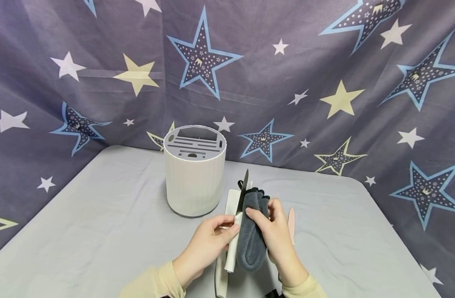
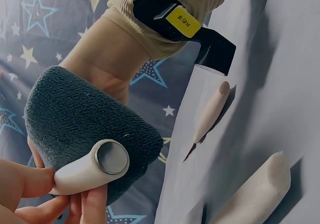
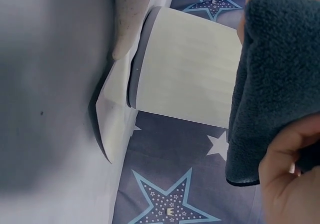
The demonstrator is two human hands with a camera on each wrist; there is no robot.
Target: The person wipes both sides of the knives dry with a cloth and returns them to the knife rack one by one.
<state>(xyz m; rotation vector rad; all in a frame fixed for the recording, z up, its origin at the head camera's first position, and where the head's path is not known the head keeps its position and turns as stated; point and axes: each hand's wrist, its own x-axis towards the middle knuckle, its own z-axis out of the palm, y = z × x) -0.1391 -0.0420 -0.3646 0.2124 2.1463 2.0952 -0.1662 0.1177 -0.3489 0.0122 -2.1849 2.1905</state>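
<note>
My left hand [image 1: 209, 242] pinches the white handle of a knife [image 1: 233, 248] between thumb and fingers. Its dark, narrow blade points up and away from me. A folded grey-blue cloth [image 1: 250, 240] with black edging is gripped by my right hand [image 1: 277, 234], thumb on its near face. The cloth stands right alongside the knife, overlapping it in the left wrist view. In that view the handle's round metal end cap [image 2: 111, 157] faces the camera. Beneath my hands, a broad-bladed knife [image 1: 232, 200] with a pale handle [image 1: 221, 277] lies on the table.
A white ribbed knife holder [image 1: 195, 186] with a grey slotted top stands behind my left hand. To the right of the cloth lies a small knife with a pink blade [image 1: 291, 221]. The grey covered table [image 1: 101, 231] backs onto a star-printed curtain [image 1: 264, 95].
</note>
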